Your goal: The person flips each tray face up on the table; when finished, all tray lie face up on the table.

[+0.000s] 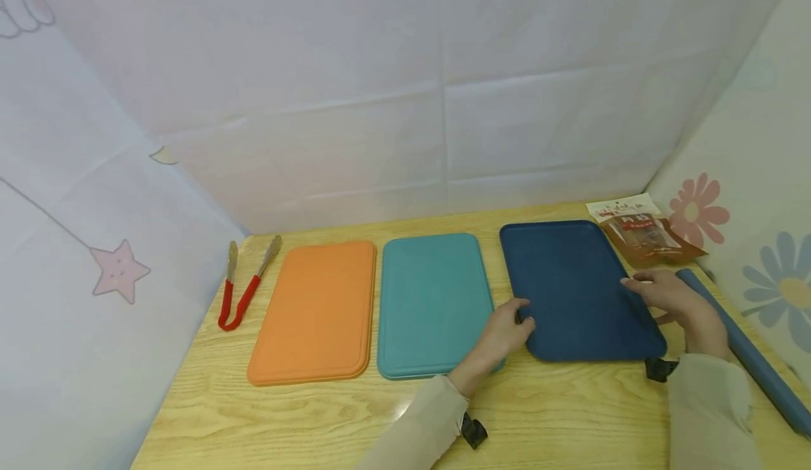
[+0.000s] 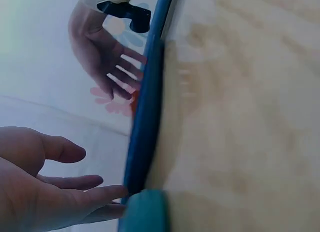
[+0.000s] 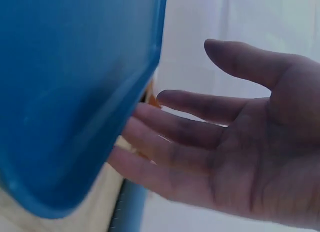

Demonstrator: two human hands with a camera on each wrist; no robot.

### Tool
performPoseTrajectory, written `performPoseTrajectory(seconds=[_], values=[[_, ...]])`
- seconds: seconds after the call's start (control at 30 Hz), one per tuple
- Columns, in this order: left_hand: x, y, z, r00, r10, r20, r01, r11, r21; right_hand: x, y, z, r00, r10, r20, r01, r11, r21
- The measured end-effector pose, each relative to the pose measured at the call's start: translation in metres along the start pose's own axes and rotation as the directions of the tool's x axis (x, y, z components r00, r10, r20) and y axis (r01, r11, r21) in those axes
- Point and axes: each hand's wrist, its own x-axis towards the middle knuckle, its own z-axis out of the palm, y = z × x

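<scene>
A dark blue tray (image 1: 573, 294) lies on the table, between the person's two hands. At its left edge the left hand (image 1: 505, 331) has fingertips by the rim, thumb held apart from them; in the left wrist view the fingers (image 2: 100, 197) look fairly straight. On the opposite side the right hand (image 1: 671, 297) reaches the tray's right edge. The right wrist view shows its fingers (image 3: 165, 142) extended to the rim, the tips partly hidden behind it, with the thumb raised clear. A teal tray-shaped board (image 1: 437, 305) is just left of the left hand.
An orange board (image 1: 317, 312) lies left of the teal one, with red-handled tongs (image 1: 243, 290) beyond it. Behind the right hand are a brown food packet (image 1: 652, 241) and a long blue-grey roll or box (image 1: 750, 354). Fabric walls stand at the back and sides.
</scene>
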Motion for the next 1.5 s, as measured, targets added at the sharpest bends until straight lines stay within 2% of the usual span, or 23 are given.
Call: performPoseTrajectory(seconds=[0.1,0.2,0.3,0.37,0.5,0.63,0.73,0.83,0.9,1.03,1.1,1.17,1.33,1.5], values=[[-0.001,0.005,-0.019,1.0,0.018,-0.009,-0.018,1.0,-0.012,-0.002,-0.009,0.001,0.997,-0.044,-0.066,0.037,0.994,-0.099],[-0.003,0.01,-0.051,0.998,0.035,-0.053,-0.036,0.999,-0.024,-0.004,-0.019,0.002,0.984,-0.107,-0.139,0.08,0.978,-0.191],[-0.007,0.009,-0.085,0.991,0.059,-0.119,-0.059,0.998,-0.002,-0.006,-0.03,0.005,0.977,-0.139,-0.163,0.103,0.973,-0.207],[-0.011,0.004,-0.106,0.984,0.083,-0.158,-0.08,0.996,0.025,-0.008,-0.038,0.009,0.974,-0.159,-0.159,0.128,0.973,-0.193],[-0.022,-0.012,-0.144,0.967,0.084,-0.241,-0.057,0.991,0.118,-0.009,-0.062,0.026,0.957,-0.243,-0.159,0.213,0.96,-0.183],[-0.029,-0.033,-0.167,0.958,0.05,-0.283,0.018,0.972,0.235,-0.005,-0.099,0.061,0.927,-0.361,-0.102,0.343,0.926,-0.161],[-0.03,-0.048,-0.173,0.963,0.019,-0.267,0.069,0.946,0.315,0.004,-0.123,0.089,0.908,-0.418,-0.023,0.412,0.902,-0.127],[-0.028,-0.061,-0.172,0.967,-0.01,-0.253,0.105,0.926,0.364,0.015,-0.142,0.114,0.906,-0.422,0.036,0.424,0.899,-0.112],[-0.027,-0.069,-0.17,0.972,-0.019,-0.235,0.113,0.912,0.393,0.022,-0.151,0.129,0.914,-0.401,0.055,0.405,0.906,-0.126],[-0.026,-0.078,-0.164,0.977,-0.052,-0.207,0.133,0.907,0.4,0.03,-0.159,0.151,0.943,-0.328,0.06,0.333,0.926,-0.178],[-0.025,-0.081,-0.164,0.974,-0.071,-0.214,0.153,0.905,0.397,0.033,-0.159,0.158,0.952,-0.3,0.056,0.305,0.933,-0.191],[-0.025,-0.083,-0.164,0.969,-0.091,-0.231,0.178,0.902,0.392,0.036,-0.157,0.162,0.953,-0.297,0.06,0.303,0.935,-0.183],[-0.023,-0.085,-0.167,0.967,-0.091,-0.239,0.188,0.886,0.424,0.045,-0.153,0.166,0.941,-0.328,0.088,0.336,0.936,-0.106],[-0.024,-0.087,-0.173,0.965,-0.084,-0.248,0.18,0.901,0.394,0.05,-0.153,0.169,0.94,-0.338,0.042,0.338,0.941,0.006]])
